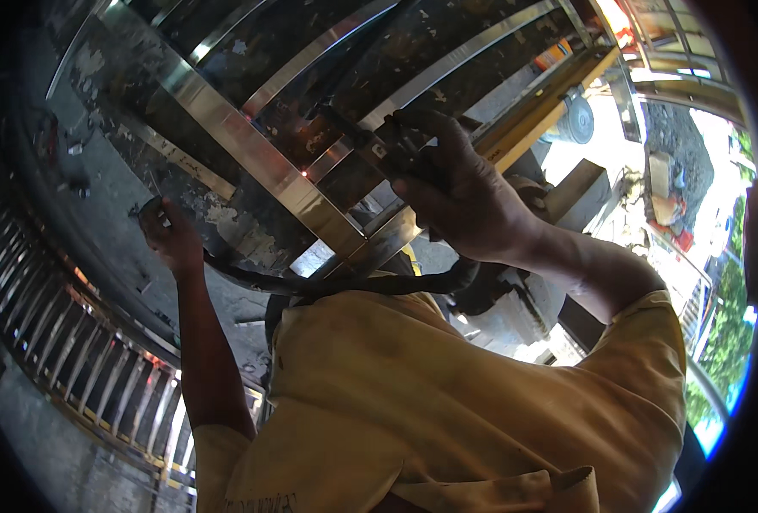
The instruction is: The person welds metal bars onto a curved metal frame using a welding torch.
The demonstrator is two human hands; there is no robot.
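Observation:
My right hand [456,184] is wrapped around a black welding gun [387,150] above a shiny metal frame [225,128]. The gun's dark front end points to the upper left. A small red light spot glows on the frame where a short crosspiece [332,156] meets a long bar. Off to the left, my left hand [172,235] is closed with curled fingers around something small and dark that I cannot make out. A thick black hose [327,285] crosses in front of my body, from near my left wrist to below my right forearm.
Several parallel shiny bars lie over a dark, paint-flecked worktop [242,227]. A yellow-edged beam [516,141] runs along the right side. Beyond it is a round grey disc [575,120]. A slatted metal railing [71,359] curves along the left.

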